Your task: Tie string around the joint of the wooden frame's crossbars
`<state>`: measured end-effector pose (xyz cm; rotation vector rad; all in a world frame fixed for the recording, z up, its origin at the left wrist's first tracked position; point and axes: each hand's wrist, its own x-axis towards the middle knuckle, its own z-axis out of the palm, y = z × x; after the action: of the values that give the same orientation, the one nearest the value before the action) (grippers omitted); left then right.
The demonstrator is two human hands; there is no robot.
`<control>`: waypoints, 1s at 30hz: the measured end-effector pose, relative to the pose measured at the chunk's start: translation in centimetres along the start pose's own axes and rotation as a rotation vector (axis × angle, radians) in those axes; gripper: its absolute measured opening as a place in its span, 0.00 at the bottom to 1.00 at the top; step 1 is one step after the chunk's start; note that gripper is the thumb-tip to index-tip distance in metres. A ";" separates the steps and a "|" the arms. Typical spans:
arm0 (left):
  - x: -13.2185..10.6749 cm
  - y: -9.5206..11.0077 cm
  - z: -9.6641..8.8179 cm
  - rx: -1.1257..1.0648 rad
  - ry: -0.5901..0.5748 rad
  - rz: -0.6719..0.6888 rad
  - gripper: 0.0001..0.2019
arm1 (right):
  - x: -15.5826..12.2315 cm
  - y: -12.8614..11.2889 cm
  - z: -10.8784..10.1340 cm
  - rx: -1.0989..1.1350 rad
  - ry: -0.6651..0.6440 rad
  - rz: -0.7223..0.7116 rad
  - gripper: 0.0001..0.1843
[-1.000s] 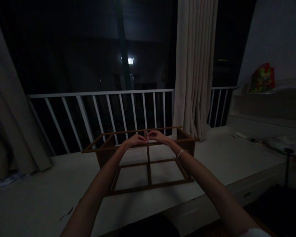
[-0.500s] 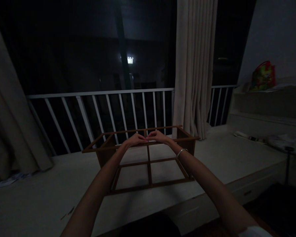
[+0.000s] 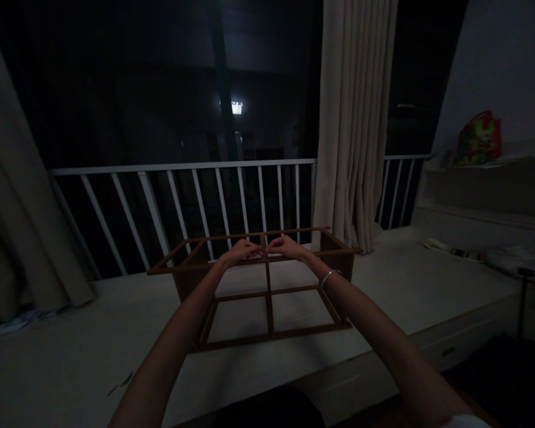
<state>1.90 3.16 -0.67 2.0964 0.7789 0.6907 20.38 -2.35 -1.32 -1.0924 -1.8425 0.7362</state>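
A brown wooden frame (image 3: pixel 270 297) with crossbars and side panels stands on a pale ledge (image 3: pixel 396 291). Both my hands are at the middle of its upper front rail, where a short crossbar meets it. My left hand (image 3: pixel 242 252) is just left of that joint, its thumb and fingertips drawn together. On the right side of the joint, my right hand (image 3: pixel 285 245) makes a pinch, a bracelet (image 3: pixel 330 276) on its wrist. Whatever lies between the fingertips is too small and dark to make out.
Behind the frame runs a white railing (image 3: pixel 191 168) before a dark window. Curtains (image 3: pixel 354 119) hang at both sides. Two small slim pieces (image 3: pixel 127 378) lie on the ledge at the lower left. A red and green bag (image 3: pixel 478 139) sits on a shelf at the right.
My left hand has shifted slightly left, so the fingertips of my two hands are a little farther apart. The frame has stayed in place.
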 end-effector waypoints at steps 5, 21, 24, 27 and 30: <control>0.5 -0.9 -0.4 -0.034 0.287 0.034 0.19 | 0.0 0.1 0.0 0.014 -0.019 -0.020 0.18; 0.2 -0.5 -0.3 -0.050 0.029 0.023 0.20 | -0.2 0.1 -0.2 -0.035 -0.060 -0.040 0.19; -0.1 -0.2 -0.4 -0.033 -0.001 0.015 0.19 | 0.0 0.5 -0.2 -0.039 -0.054 -0.060 0.19; -0.3 -0.1 -0.5 -0.028 -0.024 0.022 0.18 | 0.2 0.7 0.0 -0.028 -0.056 -0.049 0.19; -0.3 -0.2 -0.6 -0.049 -0.049 0.033 0.18 | 0.2 0.8 0.1 -0.021 -0.051 -0.022 0.19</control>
<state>1.26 3.34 -0.53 2.0783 0.6953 0.6673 20.54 -1.85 -1.95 -1.0736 -1.9061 0.7399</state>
